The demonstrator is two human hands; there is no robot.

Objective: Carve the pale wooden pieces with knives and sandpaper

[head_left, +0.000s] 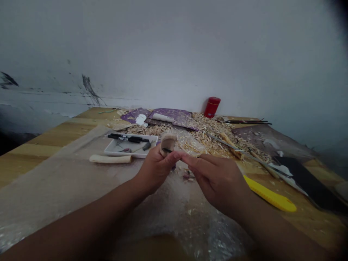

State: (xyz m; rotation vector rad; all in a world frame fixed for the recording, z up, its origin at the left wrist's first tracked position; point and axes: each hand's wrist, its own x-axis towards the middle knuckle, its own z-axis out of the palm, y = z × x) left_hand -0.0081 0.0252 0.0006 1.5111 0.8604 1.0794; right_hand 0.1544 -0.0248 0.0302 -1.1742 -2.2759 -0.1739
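Beside one tray (114,146), left hand (154,168) clasps one wooden piece (168,141), touching right hand (223,177), whose hold is unclear.

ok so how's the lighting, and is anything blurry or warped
Head view: dim, brightest on the wall, black in the top right corner; head view: small glints on the translucent plastic sheet; head view: left forearm stretched toward its corner; head view: rounded wooden piece in the left hand too soft for fine detail.
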